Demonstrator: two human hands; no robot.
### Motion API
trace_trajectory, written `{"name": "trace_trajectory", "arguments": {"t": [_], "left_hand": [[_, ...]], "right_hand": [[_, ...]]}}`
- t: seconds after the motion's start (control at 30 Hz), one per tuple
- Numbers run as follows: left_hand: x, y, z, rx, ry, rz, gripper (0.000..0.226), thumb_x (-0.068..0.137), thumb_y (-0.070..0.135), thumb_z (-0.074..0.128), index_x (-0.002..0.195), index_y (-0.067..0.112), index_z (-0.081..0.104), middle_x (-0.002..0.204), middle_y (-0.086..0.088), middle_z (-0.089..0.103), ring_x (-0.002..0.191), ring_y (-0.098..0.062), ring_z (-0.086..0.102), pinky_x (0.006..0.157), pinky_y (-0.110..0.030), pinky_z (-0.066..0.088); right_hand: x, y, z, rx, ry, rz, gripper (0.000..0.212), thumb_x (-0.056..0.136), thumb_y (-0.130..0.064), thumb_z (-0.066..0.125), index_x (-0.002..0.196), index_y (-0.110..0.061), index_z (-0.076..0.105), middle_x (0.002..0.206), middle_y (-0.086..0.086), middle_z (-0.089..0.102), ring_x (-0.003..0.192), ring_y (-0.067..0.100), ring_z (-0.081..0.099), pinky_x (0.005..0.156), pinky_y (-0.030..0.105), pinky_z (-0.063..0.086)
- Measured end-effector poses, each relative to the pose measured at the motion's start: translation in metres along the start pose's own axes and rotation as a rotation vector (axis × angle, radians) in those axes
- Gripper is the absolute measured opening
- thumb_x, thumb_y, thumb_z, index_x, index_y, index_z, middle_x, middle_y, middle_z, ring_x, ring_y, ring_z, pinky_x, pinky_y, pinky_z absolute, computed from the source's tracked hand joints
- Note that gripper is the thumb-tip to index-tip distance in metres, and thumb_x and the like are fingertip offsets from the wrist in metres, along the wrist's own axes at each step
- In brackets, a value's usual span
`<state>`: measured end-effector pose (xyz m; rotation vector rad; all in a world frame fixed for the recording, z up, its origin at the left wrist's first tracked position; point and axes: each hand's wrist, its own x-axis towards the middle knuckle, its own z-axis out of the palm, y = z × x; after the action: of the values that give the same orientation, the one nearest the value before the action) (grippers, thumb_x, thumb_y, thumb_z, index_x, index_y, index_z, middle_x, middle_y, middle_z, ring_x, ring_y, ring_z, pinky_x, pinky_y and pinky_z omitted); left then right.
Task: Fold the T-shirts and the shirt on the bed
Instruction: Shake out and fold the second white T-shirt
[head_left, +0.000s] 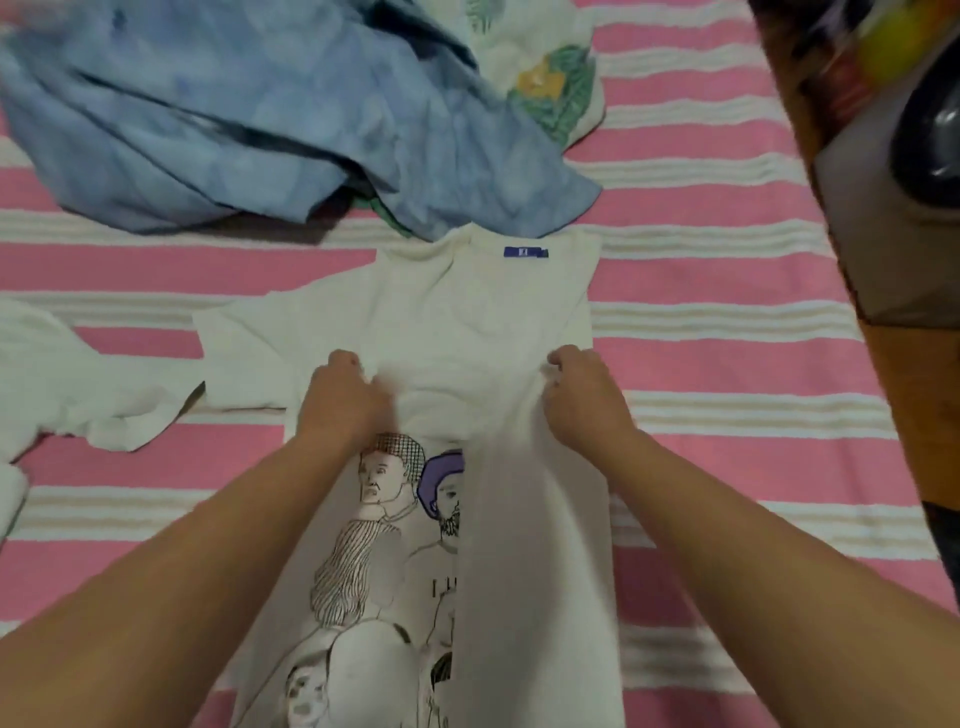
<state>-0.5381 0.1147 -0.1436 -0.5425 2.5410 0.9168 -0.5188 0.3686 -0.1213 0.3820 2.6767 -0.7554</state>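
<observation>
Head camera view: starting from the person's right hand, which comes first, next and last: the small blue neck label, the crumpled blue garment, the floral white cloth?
From the right hand:
1. Small blue neck label, just beyond, on the white T-shirt.
2. Crumpled blue garment, farther up, left.
3. Floral white cloth, at the bed's far end.

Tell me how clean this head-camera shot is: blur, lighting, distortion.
Head view: soft overall; the blue shirt and the clutter at upper right smear with motion blur, while the printed T-shirt and both hands, left hand and right hand, read sharper. Lighting is even and dim, without glare. Wide-angle bending curves the striped bedsheet lines near the edges.
</observation>
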Motion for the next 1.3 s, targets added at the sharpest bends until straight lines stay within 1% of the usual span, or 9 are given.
{"name": "trace_trajectory", "arguments": {"t": [0.23,0.37,0.53,0.67,0.77,0.9,1.03,1.13,1.3], "left_hand": [[0.098,0.033,0.013,-0.021,0.13,-0.039,0.061,0.094,0.049,0.062,0.136,0.008,0.05,0.136,-0.018,0.049,0.124,-0.04,0.052,0.103,-0.047,0.043],[0.101,0.031,0.012,0.087,0.11,-0.024,0.041,0.087,0.052,0.066,0.106,0.016,0.06,0.121,-0.014,0.058,0.113,-0.038,0.056,0.098,-0.05,0.048],[0.08,0.017,0.006,0.288,0.08,0.187,0.041,0.089,0.05,0.066,0.118,0.022,0.056,0.12,-0.009,0.045,0.115,-0.034,0.046,0.096,-0.048,0.042],[0.087,0.02,0.003,0.371,0.114,0.319,0.026,0.09,0.043,0.067,0.098,0.02,0.062,0.108,-0.006,0.043,0.106,-0.033,0.045,0.088,-0.045,0.042],[0.079,0.021,-0.005,0.196,0.253,0.427,0.019,0.096,0.02,0.057,0.08,0.011,0.052,0.09,-0.007,0.051,0.088,-0.033,0.047,0.075,-0.043,0.037],[0.064,0.003,-0.026,-0.098,0.303,0.202,0.024,0.1,0.02,0.048,0.079,0.009,0.045,0.069,-0.008,0.055,0.068,-0.031,0.052,0.062,-0.044,0.039],[0.08,0.007,-0.012,0.063,0.098,0.445,0.009,0.095,0.029,0.061,0.09,0.021,0.059,0.087,0.005,0.063,0.081,-0.02,0.056,0.075,-0.042,0.047],[0.091,0.025,0.01,0.414,0.044,0.597,0.031,0.095,0.043,0.059,0.118,0.022,0.061,0.109,0.0,0.063,0.103,-0.026,0.056,0.089,-0.043,0.043],[0.104,0.044,0.014,0.687,0.007,0.357,0.057,0.088,0.069,0.055,0.119,0.022,0.057,0.127,-0.008,0.051,0.12,-0.031,0.045,0.1,-0.048,0.035]], "right_hand": [[0.081,0.008,0.009,-0.016,0.078,0.038,0.049,0.088,-0.006,0.046,0.136,-0.016,0.039,0.118,0.006,0.036,0.103,0.036,0.054,0.076,0.036,0.039],[0.087,0.017,0.016,0.032,0.076,0.02,0.075,0.087,-0.009,0.049,0.156,-0.019,0.019,0.138,0.01,0.035,0.118,0.036,0.05,0.088,0.039,0.044],[0.09,0.017,0.011,0.093,0.092,0.02,0.09,0.09,-0.014,0.053,0.161,-0.021,-0.002,0.149,0.009,0.035,0.128,0.034,0.046,0.095,0.044,0.045],[0.094,0.017,0.013,0.081,0.076,0.026,0.094,0.086,-0.008,0.051,0.16,-0.021,-0.004,0.145,0.012,0.035,0.123,0.036,0.048,0.096,0.046,0.046],[0.096,0.018,0.017,0.078,0.072,0.031,0.094,0.087,-0.006,0.051,0.16,-0.02,-0.006,0.142,0.012,0.034,0.119,0.038,0.049,0.093,0.046,0.047],[0.099,0.02,0.018,0.074,0.078,0.041,0.095,0.087,-0.006,0.052,0.16,-0.019,-0.008,0.143,0.011,0.032,0.118,0.036,0.05,0.088,0.043,0.047],[0.104,0.021,0.016,0.037,0.056,0.036,0.097,0.087,-0.007,0.054,0.16,-0.021,-0.009,0.143,0.009,0.031,0.117,0.035,0.052,0.086,0.043,0.048],[0.106,0.021,0.018,0.012,0.048,0.049,0.096,0.087,-0.007,0.053,0.16,-0.021,-0.008,0.143,0.009,0.03,0.115,0.034,0.051,0.081,0.04,0.046],[0.109,0.021,0.02,-0.013,0.044,0.07,0.098,0.086,-0.008,0.053,0.16,-0.021,-0.009,0.14,0.009,0.029,0.115,0.035,0.051,0.076,0.037,0.039]]}}
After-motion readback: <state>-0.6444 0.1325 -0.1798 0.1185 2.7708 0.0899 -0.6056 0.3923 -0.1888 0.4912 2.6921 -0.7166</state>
